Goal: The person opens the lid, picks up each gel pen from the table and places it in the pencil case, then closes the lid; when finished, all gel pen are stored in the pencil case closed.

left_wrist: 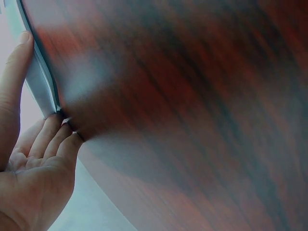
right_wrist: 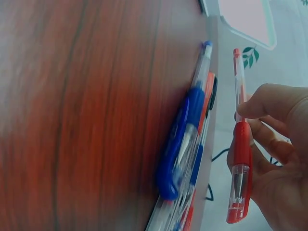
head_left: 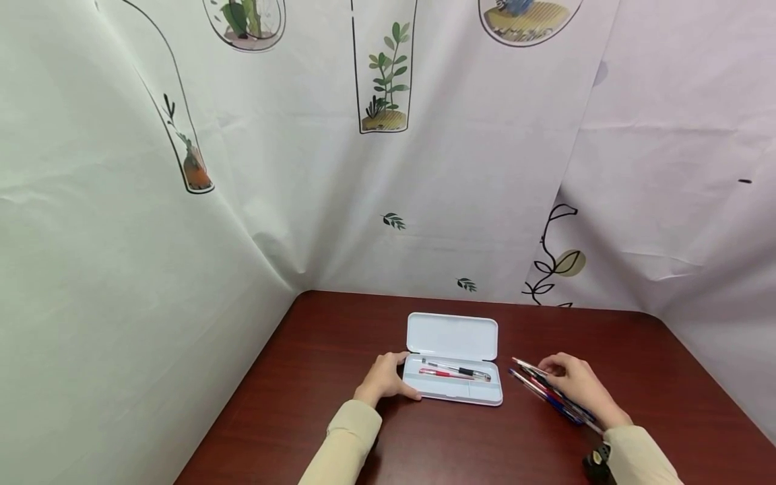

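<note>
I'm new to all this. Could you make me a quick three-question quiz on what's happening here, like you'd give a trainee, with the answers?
1. Multiple choice: What colour is the grip of the pen held in the right hand?
A) Blue
B) Red
C) Black

2. True or false: The left hand is touching the pencil case.

3. Short answer: A red pen lies inside the case. What colour is the grip of the other pen there?

Key:
1. B
2. True
3. Black
</note>
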Demonstrator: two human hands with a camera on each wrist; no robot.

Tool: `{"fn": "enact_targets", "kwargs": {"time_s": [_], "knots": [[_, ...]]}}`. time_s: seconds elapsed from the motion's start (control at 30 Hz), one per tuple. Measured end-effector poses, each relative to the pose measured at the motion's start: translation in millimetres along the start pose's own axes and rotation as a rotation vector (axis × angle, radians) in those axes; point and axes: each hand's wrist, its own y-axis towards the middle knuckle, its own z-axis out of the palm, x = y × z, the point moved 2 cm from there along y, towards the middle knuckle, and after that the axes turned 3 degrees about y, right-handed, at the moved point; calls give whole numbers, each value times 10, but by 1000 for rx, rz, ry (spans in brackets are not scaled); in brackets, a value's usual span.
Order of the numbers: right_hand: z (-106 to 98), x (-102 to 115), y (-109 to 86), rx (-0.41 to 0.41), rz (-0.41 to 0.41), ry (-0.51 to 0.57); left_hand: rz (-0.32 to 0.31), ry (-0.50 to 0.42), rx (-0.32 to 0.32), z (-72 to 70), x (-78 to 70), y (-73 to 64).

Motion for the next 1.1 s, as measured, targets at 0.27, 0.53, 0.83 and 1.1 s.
{"fn": "enact_targets", "kwargs": {"time_s": [0.27, 0.53, 0.83, 1.1], "knots": [[73, 114, 52, 16, 3, 19, 5, 6, -4, -4, -8, 6], [140, 188, 114, 35, -1, 24, 16, 16, -7, -26, -42, 4], [222, 319, 187, 8, -97, 21, 18, 30, -5, -27, -46, -7], [331, 429, 258, 33, -115, 51, 16, 17, -6, -15, -27, -16]]}}
